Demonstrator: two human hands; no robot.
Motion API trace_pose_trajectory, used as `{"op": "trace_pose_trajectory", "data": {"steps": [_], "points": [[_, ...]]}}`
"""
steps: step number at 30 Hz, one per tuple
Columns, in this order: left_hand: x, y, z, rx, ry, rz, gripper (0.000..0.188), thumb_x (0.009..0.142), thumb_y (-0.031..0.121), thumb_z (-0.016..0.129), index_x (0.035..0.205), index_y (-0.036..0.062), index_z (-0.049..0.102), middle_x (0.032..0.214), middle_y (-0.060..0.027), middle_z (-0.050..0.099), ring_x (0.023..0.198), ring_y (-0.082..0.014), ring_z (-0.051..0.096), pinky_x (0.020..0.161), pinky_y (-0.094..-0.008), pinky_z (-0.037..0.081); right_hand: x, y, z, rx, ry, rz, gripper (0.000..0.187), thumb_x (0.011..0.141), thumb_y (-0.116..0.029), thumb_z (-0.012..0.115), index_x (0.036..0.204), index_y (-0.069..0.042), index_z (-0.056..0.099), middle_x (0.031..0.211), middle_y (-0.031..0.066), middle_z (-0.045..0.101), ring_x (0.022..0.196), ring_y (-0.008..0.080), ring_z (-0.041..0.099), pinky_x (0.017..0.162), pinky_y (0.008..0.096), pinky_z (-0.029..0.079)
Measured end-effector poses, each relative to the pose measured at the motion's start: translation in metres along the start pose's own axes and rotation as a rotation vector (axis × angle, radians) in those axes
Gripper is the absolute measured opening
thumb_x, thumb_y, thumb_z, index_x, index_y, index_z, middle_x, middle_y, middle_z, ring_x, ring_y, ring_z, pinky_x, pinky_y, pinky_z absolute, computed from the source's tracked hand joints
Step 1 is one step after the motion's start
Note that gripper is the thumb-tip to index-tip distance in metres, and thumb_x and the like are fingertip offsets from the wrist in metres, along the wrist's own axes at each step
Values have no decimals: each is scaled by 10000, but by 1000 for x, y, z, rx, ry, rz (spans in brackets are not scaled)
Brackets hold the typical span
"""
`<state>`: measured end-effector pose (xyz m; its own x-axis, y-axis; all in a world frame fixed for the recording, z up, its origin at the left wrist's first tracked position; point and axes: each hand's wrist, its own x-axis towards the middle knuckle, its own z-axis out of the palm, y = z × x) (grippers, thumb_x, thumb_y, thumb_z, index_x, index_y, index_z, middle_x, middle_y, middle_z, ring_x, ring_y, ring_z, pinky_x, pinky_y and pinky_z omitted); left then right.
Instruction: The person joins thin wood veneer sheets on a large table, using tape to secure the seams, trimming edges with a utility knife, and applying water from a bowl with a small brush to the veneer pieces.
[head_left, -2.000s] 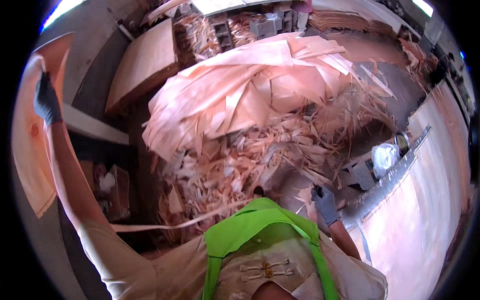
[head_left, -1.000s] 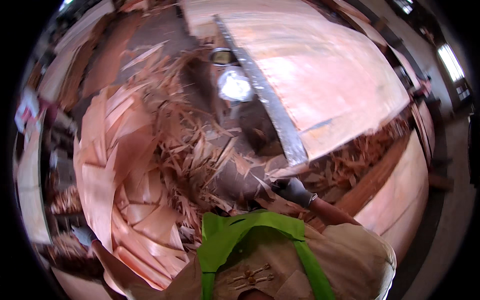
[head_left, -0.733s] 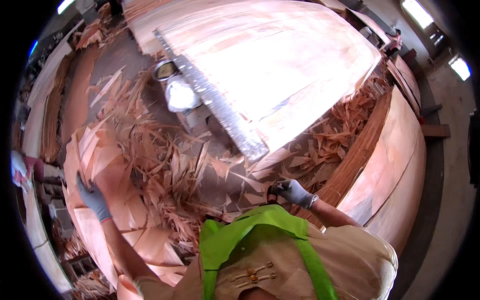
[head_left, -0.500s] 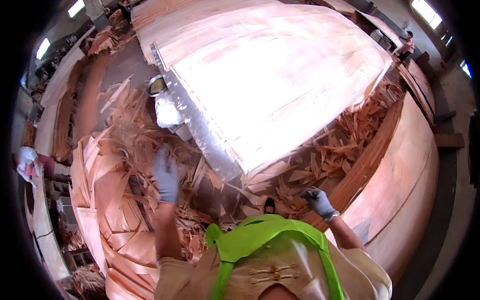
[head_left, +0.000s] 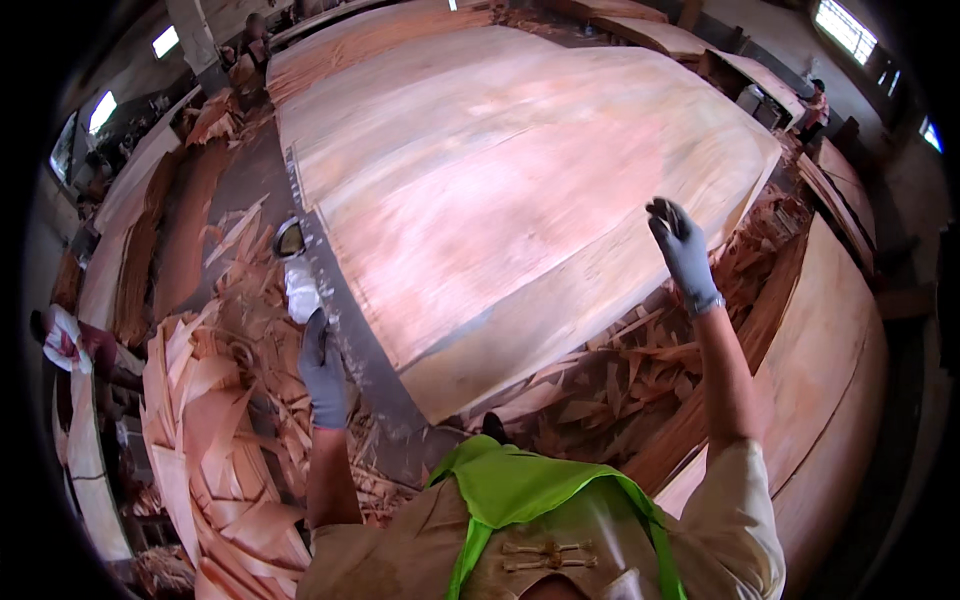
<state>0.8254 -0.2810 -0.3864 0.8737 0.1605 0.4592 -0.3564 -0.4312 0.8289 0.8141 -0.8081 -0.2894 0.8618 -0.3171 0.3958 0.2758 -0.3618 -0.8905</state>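
Right hand [head_left: 683, 250] has risen over one pale sheet [head_left: 490, 215], unclenched; left hand [head_left: 323, 378] by one white bag [head_left: 300, 287], grip unclear.

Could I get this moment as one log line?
left hand: gloved, near white bag | right hand: gloved, near veneer stack | around: wood scraps

Just beyond the fingertips of the gloved grey left hand [head_left: 323, 375] is a crumpled white bag [head_left: 301, 288], with a round, metal-rimmed can [head_left: 290, 240] farther on. Left of that hand lies a heap of curled pinkish-brown veneer strips [head_left: 215, 430]; to its right, a broad, pale wood sheet [head_left: 500, 210] extends toward the gloved grey right hand [head_left: 683, 255]. Nearer than the right hand, thin brown wood scraps [head_left: 630, 380] lie between that sheet and a long, pale-topped stack of wood sheets [head_left: 825, 390].
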Motion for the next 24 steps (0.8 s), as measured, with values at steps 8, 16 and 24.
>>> {"op": "trace_pose_trajectory", "data": {"steps": [8,16,24], "points": [[57,25,19,-131,148,-57,371,871,-30,448,1238,-55,498,1221,-112,557,1111,-188,520,957,-293,384,189,17,30,-132,-23,-185,500,859,-205,650,1239,61,462,1196,190,579,1106,212,560,922,289,438],[80,87,1,284,261,112,342,844,-42,449,1175,-45,535,1203,-162,569,1119,-261,537,967,-338,386,377,17,166,48,-115,-202,519,846,-284,656,1205,50,483,1033,130,608,925,166,556,802,287,453],[104,168,62,599,221,100,374,719,-62,494,1081,-41,587,1132,-197,589,1060,-338,559,931,-377,421,547,-2,341,356,-185,-254,488,827,-299,678,1125,51,512,920,82,572,772,124,504,667,264,432]]}}
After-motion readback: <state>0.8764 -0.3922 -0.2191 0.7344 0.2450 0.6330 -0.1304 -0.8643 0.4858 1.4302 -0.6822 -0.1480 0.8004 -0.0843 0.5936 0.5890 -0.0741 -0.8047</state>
